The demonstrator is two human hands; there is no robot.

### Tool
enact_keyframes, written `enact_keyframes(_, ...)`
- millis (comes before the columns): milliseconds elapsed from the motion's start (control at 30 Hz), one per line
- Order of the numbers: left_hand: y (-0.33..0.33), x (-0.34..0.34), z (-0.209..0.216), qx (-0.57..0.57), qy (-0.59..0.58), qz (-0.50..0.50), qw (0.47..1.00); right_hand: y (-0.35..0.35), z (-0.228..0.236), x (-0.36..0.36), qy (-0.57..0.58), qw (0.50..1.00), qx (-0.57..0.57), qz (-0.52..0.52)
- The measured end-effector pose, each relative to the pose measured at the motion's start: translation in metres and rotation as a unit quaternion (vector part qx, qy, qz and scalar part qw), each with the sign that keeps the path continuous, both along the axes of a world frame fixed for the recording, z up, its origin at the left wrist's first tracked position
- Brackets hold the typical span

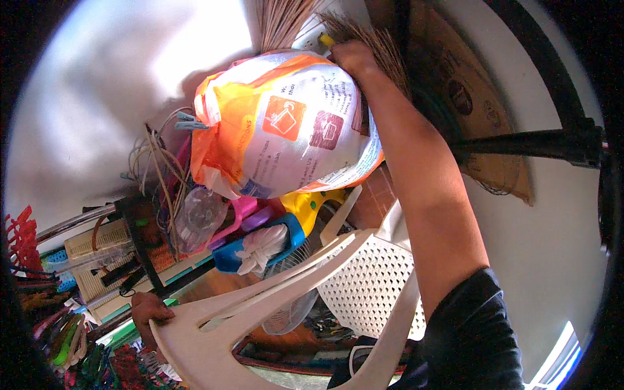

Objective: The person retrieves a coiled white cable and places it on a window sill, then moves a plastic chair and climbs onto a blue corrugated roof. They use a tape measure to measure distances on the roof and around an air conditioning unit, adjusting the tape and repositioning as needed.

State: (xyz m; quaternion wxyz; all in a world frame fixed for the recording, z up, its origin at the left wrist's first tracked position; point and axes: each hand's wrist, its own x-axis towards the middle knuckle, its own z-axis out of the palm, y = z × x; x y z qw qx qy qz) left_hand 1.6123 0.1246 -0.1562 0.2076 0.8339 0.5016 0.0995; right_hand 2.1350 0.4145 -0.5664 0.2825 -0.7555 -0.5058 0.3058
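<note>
My left hand is closed round the upper corner of a cream plastic chair, whose perforated seat shows beyond the backrest. Stretched far forward, my right hand is beside the stick brooms in the corner. Its fingers look curled next to a small yellow piece; what they grip is mostly hidden. Just left of my right forearm bulges a large orange and white plastic bag, with a light-blue clothes peg clipped on its left side.
Under the bag lie a blue plastic container, a yellow plastic piece and a clear bottle. A fan grille stands behind the chair. Cardboard and a black pole are at right. Colourful hangers crowd the lower left.
</note>
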Motion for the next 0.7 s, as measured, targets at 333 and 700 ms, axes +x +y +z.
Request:
enact_keyframes(333, -0.005, -0.001, -0.005, 0.083, 0.011, -0.022, 0.996, 0.012, 0.015, -0.005, -0.046, 0.999, -0.021, 0.006)
enact_keyframes(700, -0.004, 0.005, 0.011, 0.113, 0.008, -0.011, 0.993, 0.011, 0.005, -0.007, -0.079, 0.99, 0.058, 0.1)
